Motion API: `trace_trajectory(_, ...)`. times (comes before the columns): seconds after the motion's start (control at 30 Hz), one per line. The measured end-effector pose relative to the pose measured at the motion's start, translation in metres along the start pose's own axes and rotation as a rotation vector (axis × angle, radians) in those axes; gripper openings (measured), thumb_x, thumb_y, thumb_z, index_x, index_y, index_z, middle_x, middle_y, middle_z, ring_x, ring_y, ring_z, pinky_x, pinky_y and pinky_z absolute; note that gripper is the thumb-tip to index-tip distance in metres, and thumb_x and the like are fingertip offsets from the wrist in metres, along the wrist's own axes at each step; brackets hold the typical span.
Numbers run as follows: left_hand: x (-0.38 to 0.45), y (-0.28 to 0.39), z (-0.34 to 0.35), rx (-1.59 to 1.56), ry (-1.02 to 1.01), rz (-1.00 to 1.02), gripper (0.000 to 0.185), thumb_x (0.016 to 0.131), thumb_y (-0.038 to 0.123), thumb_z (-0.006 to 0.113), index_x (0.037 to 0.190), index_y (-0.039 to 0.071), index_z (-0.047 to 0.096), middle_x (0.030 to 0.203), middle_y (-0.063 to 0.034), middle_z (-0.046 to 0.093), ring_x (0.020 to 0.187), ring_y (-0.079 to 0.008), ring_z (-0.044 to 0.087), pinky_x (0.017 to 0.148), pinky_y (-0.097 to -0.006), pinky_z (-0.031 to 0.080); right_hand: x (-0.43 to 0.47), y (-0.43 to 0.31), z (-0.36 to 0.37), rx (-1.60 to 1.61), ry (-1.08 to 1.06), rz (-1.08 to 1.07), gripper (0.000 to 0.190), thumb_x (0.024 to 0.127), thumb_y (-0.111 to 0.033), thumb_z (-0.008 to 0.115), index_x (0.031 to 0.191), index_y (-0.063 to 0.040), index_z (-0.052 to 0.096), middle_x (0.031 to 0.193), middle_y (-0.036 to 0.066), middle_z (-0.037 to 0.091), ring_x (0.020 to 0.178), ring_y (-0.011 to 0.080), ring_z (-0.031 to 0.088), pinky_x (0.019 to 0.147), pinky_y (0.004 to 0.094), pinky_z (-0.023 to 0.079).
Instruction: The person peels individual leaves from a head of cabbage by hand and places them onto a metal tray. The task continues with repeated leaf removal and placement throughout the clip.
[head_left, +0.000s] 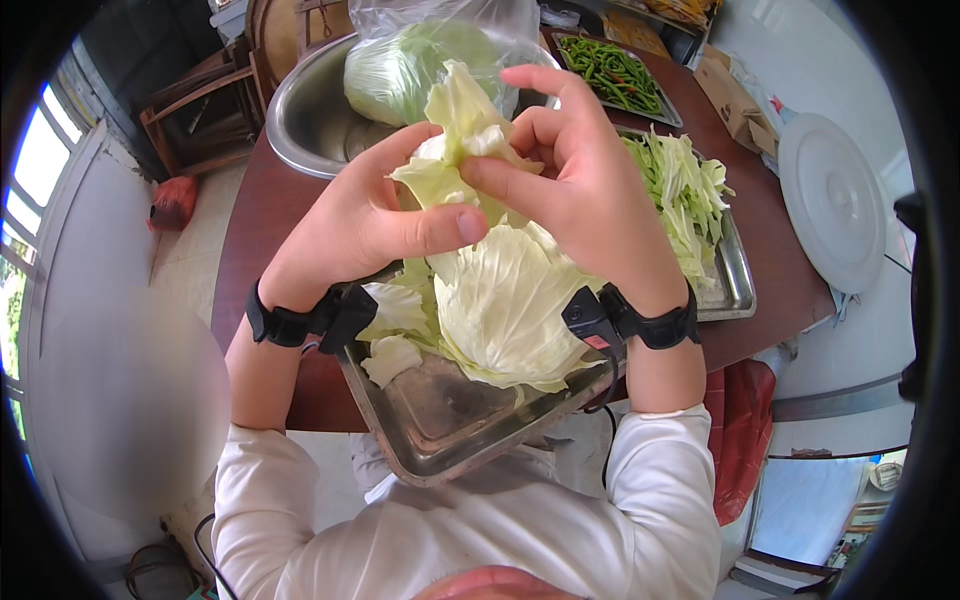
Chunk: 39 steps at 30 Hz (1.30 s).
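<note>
Between my left hand (375, 210) and my right hand (570, 157) is a pale green cabbage leaf (469, 105), gripped by the fingers of both. Its lower part is partly hidden by my fingers. Below my hands, a partly peeled cabbage head (510, 307) rests in a metal tray (450, 457), with loose leaf pieces (394, 360) on its left. A black strap with a small camera is around each wrist. Beyond my hands, a plastic-wrapped cabbage (397, 71) lies in a steel basin (300, 142).
A second metal tray (739, 277) at the right holds torn cabbage leaves (682, 195). Behind it, another tray holds green peppers or beans (611, 75). A cardboard box (731, 105) and a round white lid (832, 202) are at the far right. Wooden chairs (202, 112) stand beyond the table's left.
</note>
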<state>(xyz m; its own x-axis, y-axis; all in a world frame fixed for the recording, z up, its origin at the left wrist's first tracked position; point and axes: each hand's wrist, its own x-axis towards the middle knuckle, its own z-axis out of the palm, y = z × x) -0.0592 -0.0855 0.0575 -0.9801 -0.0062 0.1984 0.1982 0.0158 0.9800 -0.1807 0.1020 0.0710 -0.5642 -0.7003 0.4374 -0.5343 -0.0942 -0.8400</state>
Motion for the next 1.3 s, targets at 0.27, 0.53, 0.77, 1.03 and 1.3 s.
trace_trajectory(0.27,0.008,-0.013,0.001,-0.223,0.312,-0.101,0.038,0.103,0.025,0.054,0.127,-0.002,0.063,0.11,-0.0062,0.069,0.097,-0.0149,0.066,0.084,-0.0303,0.053,0.004,0.003,0.005,0.052,0.084,-0.095,0.023,0.093,-0.014,0.08,0.106,0.002,0.069,0.093,0.007,0.07,0.081,0.0092,0.065,0.07,0.0253,0.053)
trace_trajectory(0.53,0.017,-0.003,-0.009,-0.351,0.183,0.029,0.036,0.106,0.024,0.048,0.126,-0.002,0.064,0.118,-0.0116,0.072,0.1,-0.019,0.07,0.085,-0.0372,0.058,0.006,-0.006,-0.009,0.337,0.217,-0.234,0.022,0.096,-0.014,0.079,0.112,0.0,0.071,0.099,0.002,0.076,0.085,0.0039,0.067,0.074,0.0203,0.053)
trace_trajectory(0.77,0.008,-0.01,0.004,0.05,0.106,0.088,0.035,0.112,0.026,0.053,0.134,0.001,0.063,0.121,-0.0037,0.07,0.11,-0.0115,0.065,0.095,-0.0308,0.054,-0.003,-0.014,-0.03,0.436,-0.264,0.009,0.029,0.093,-0.002,0.077,0.12,0.001,0.069,0.126,0.008,0.068,0.106,0.0154,0.068,0.09,0.0319,0.056)
trace_trajectory(1.03,0.011,-0.023,-0.008,-0.081,0.012,0.007,0.038,0.112,0.028,0.055,0.137,-0.001,0.06,0.116,-0.0002,0.069,0.103,-0.0058,0.062,0.089,-0.0257,0.053,-0.007,-0.001,-0.005,-0.098,-0.077,-0.154,0.021,0.095,-0.006,0.076,0.114,-0.003,0.066,0.118,0.0,0.061,0.093,0.0072,0.063,0.079,0.0257,0.053)
trace_trajectory(1.3,0.002,-0.008,-0.01,-0.124,-0.048,-0.146,0.042,0.097,0.006,0.056,0.138,-0.003,0.058,0.12,-0.004,0.066,0.101,-0.0084,0.061,0.088,-0.0232,0.048,-0.002,-0.001,-0.01,-0.134,-0.171,-0.006,0.018,0.097,-0.009,0.073,0.109,-0.002,0.062,0.092,-0.002,0.065,0.084,0.004,0.059,0.075,0.024,0.05)
